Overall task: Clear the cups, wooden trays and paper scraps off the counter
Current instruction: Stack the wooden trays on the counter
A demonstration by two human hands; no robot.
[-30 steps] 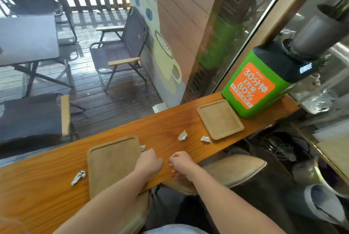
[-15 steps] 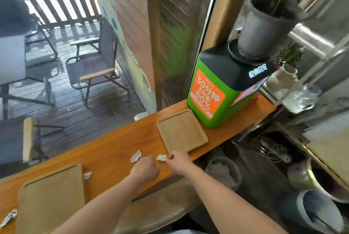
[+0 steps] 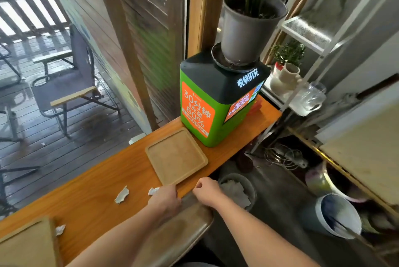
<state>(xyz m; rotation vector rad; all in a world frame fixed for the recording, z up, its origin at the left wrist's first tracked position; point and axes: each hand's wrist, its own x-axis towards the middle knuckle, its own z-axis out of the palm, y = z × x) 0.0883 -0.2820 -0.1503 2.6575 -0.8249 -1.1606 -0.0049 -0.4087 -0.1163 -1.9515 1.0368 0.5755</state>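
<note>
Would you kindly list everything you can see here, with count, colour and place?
counter: one, orange-brown, across the middle
wooden trays: two, tan, one beside the green box, one at lower left
paper scraps: three, white, on the counter
green box: one, green and orange, counter's far end
plant pot: one, grey, on the green box
bin: one, grey, below the counter
left hand: one, on the counter beside a scrap
right hand: one, curled, by the bin
</note>
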